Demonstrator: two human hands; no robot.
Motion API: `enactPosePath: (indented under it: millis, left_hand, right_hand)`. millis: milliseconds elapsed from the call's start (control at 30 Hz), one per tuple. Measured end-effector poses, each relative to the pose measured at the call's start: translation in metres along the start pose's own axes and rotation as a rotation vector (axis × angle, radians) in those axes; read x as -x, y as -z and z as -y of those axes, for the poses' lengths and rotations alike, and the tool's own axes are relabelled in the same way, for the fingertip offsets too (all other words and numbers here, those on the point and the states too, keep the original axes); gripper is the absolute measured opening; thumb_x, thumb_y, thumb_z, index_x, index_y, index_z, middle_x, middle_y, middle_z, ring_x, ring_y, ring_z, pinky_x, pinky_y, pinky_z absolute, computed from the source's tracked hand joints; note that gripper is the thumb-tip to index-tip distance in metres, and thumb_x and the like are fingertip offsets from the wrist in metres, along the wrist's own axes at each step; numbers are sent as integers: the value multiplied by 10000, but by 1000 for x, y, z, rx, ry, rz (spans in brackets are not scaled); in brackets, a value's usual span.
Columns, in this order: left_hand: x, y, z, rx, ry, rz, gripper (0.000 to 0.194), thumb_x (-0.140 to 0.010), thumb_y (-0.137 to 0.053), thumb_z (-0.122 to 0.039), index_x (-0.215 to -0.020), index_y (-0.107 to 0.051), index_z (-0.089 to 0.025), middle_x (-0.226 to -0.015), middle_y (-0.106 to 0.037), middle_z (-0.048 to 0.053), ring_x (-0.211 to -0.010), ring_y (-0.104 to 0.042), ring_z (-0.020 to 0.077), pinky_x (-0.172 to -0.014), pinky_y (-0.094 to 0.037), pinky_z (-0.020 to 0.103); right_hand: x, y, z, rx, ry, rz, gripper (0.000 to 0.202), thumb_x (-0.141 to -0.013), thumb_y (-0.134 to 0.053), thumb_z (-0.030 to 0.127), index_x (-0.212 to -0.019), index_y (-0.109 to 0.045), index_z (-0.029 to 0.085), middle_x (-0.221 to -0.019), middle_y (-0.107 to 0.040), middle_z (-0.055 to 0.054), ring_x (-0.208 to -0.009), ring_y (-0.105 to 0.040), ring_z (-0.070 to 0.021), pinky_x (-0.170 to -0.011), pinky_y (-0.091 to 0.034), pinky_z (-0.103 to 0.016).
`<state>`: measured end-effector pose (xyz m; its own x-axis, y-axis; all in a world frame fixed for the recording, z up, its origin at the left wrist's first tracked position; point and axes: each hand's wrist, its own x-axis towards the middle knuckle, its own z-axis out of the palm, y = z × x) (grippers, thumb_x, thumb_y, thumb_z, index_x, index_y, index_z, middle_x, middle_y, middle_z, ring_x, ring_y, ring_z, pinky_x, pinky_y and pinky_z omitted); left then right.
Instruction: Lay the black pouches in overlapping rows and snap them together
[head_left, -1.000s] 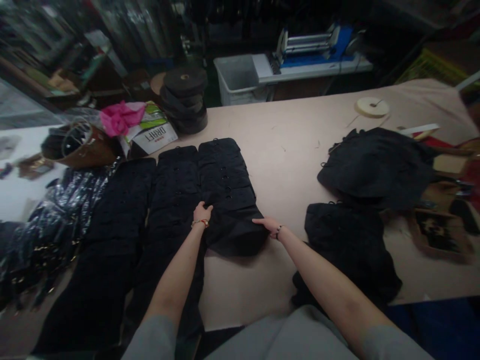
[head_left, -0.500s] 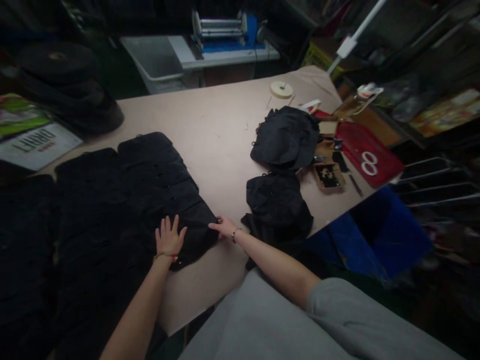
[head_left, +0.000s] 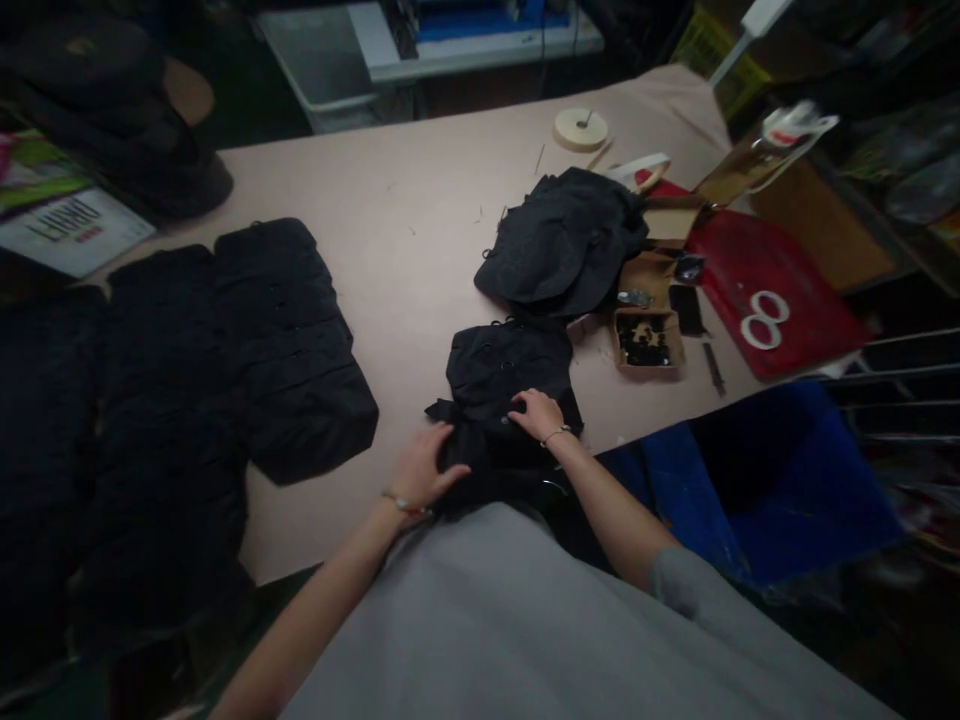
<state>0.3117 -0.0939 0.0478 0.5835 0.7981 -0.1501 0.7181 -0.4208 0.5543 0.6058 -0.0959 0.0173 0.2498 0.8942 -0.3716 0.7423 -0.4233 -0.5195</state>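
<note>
A black fabric piece (head_left: 510,365) with small rings lies at the table's front edge, its lower part hanging toward my body. My left hand (head_left: 426,465) is at its left side, thumb apart from the fingers. My right hand (head_left: 537,412) rests on its right part, fingers curled; whether they pinch the cloth is too small to tell. Behind it sits a heap of black fabric pieces (head_left: 562,240). Overlapping black pieces (head_left: 292,350) lie in rows on the left.
On the pinkish table (head_left: 420,200) are a tape roll (head_left: 580,129), a box of small black parts (head_left: 646,340), and a red bag (head_left: 780,290) with white rings. A blue bin (head_left: 795,490) stands off the right front edge. Dark rolls stand at the back left.
Both my hands have left the black pieces on the left and moved right to the ringed fabric piece. The view has shifted, and the nearest left row now lies apart from my hands.
</note>
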Motion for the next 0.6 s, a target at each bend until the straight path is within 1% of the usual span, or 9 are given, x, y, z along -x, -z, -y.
enactPosePath:
  millis: [67, 100, 167, 233, 300, 400, 500, 533, 600]
  left_hand:
    - [-4, -36, -41, 16, -18, 96, 482, -755, -654, -297, -1225, -592, -211, -1410, -489, 87, -1285, -434, 287, -1072, -377, 419]
    - [-5, -47, -49, 21, 17, 107, 395, -749, -634, -220, -1144, -636, -210, -1392, -508, 82, -1268, -457, 280, -1063, -390, 413]
    - [-6, -52, -44, 52, 126, 65, 285, -749, -572, -118, -1004, -674, -196, -1325, -570, 80, -1207, -521, 242, -1052, -409, 375]
    - [-4, -37, -23, 98, 253, -22, 250, -775, -556, -132, -992, -666, -189, -1269, -612, 76, -1158, -564, 216, -1039, -424, 344]
    - [2, -12, -5, 94, 416, -124, 267, -791, -588, -214, -1049, -648, -179, -1223, -637, 87, -1137, -581, 229, -1012, -447, 351]
    - [8, 16, -10, -42, 553, -379, 343, -796, -607, -280, -1117, -615, -161, -1275, -593, 118, -1225, -513, 269, -1061, -394, 399]
    - [-6, 12, -57, -49, 407, -591, 317, -857, -547, -322, -1133, -594, -173, -1320, -554, 111, -1265, -470, 243, -1109, -332, 400]
    - [-15, 3, -77, 5, 325, -582, 328, -860, -551, -341, -1141, -588, -175, -1304, -564, 112, -1248, -484, 236, -1102, -342, 394]
    - [-38, -19, -113, 127, 134, -417, 463, -805, -630, -363, -1224, -549, -183, -1321, -553, 118, -1254, -481, 245, -1094, -353, 404]
  right_hand:
    - [-3, 4, -18, -131, 42, 67, 130, -706, -741, 275, -807, -670, 234, -886, -657, -54, -938, -592, -241, -921, -412, -346]
    - [-4, 5, -23, -213, 60, 78, 107, -715, -727, 280, -781, -656, 236, -838, -653, -36, -886, -595, -219, -891, -420, -326]
    - [-6, 10, -33, -360, 92, 63, 112, -731, -693, 304, -783, -631, 226, -821, -649, -19, -825, -584, -192, -843, -432, -306]
    - [-10, 16, -42, -475, 99, 10, 142, -739, -663, 325, -794, -608, 206, -849, -646, -25, -816, -571, -179, -821, -437, -297]
    - [-15, 24, -51, -602, 43, -34, 200, -718, -665, 355, -795, -584, 189, -849, -638, -37, -805, -561, -174, -799, -443, -293]
    - [-19, 37, -58, -795, -40, -41, 325, -652, -709, 432, -798, -567, 178, -823, -622, -36, -773, -548, -167, -763, -446, -290]
    - [-12, 50, -46, -901, -5, -47, 419, -593, -745, 512, -771, -573, 173, -779, -599, -18, -739, -526, -152, -744, -435, -280]
    - [-8, 55, -39, -928, 13, -47, 439, -579, -753, 531, -760, -573, 174, -760, -589, -10, -722, -516, -145, -731, -431, -274]
    - [4, 65, -19, -989, 41, -19, 472, -561, -765, 564, -748, -566, 179, -722, -568, 9, -684, -498, -129, -686, -425, -255]
